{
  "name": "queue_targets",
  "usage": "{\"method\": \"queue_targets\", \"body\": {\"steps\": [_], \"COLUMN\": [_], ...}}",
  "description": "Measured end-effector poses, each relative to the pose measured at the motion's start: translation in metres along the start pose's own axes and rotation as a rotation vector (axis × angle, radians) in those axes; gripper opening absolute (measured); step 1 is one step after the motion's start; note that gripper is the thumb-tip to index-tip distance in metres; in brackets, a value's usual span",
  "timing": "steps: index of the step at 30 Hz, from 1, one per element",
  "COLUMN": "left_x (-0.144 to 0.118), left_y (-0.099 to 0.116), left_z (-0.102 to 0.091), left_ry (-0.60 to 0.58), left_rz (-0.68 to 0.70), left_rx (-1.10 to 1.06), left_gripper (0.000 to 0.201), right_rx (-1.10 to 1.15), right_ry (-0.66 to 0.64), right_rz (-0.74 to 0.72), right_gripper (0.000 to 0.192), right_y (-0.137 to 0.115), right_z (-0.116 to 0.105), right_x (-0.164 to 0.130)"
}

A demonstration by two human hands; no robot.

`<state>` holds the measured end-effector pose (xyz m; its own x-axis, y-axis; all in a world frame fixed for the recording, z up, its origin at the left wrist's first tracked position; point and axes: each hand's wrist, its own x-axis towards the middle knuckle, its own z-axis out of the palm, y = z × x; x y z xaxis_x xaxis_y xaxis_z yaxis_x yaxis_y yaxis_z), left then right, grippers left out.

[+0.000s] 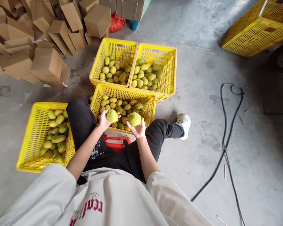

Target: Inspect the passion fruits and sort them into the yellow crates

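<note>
My left hand [104, 121] holds a round, yellow-green fruit [112, 115] with slightly bumpy skin, resting on the fingers. In my right hand [139, 130] is a second yellow-green fruit [134, 119], gripped between thumb and fingers. Both hands are above the near yellow crate [153, 106], which stands between my knees with many similar fruits inside, some round and some longer. Exactly which kind of fruit it is, I cannot tell. The two held fruits are apart from each other, at about the same height.
Two more yellow crates [175, 67] of fruit stand just beyond, and another [28, 138] is by my left leg. Cardboard boxes [47, 64] pile up at the far left. A black cable [223, 150] lies on the floor at right, below a large yellow crate [247, 36].
</note>
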<state>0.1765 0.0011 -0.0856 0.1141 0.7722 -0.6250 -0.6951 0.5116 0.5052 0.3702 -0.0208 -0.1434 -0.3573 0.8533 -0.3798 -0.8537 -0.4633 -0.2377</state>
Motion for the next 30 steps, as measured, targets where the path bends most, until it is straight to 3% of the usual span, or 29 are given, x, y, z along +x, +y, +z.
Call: {"method": "queue_targets", "body": {"steps": [4, 9, 19, 23, 27, 30], "left_x": [-0.002, -0.001, -0.002, 0.0, 0.001, 0.003], "left_y": [-0.001, -0.001, -0.003, -0.005, -0.007, -0.009], "left_z": [-0.001, -0.006, -0.003, -0.005, -0.008, -0.008], "left_ry": [-0.048, -0.127, -0.165, -0.147, -0.177, -0.111], "left_rz": [-0.01, -0.012, -0.236, -0.192, -0.151, -0.069], "left_rx": [0.008, 0.0, -0.015, 0.065, 0.172, 0.284], "left_gripper": [0.024, 0.022, 0.029, 0.021, 0.03, 0.034], "right_rx": [0.033, 0.049, 0.005, -0.009, -0.003, 0.011], "right_ry": [0.009, 0.062, -0.009, -0.016, 0.006, 0.031], "right_rz": [-0.005, -0.029, 0.001, 0.004, -0.027, -0.043], "right_gripper": [0.043, 0.034, 0.032, 0.03, 0.028, 0.027], "right_y": [0.0, 0.001, 0.0, 0.0, 0.0, 0.0], "right_z": [-0.006, -0.003, 0.004, 0.004, 0.002, 0.001], "right_x": [0.001, 0.003, 0.001, 0.001, 0.002, 0.003]}}
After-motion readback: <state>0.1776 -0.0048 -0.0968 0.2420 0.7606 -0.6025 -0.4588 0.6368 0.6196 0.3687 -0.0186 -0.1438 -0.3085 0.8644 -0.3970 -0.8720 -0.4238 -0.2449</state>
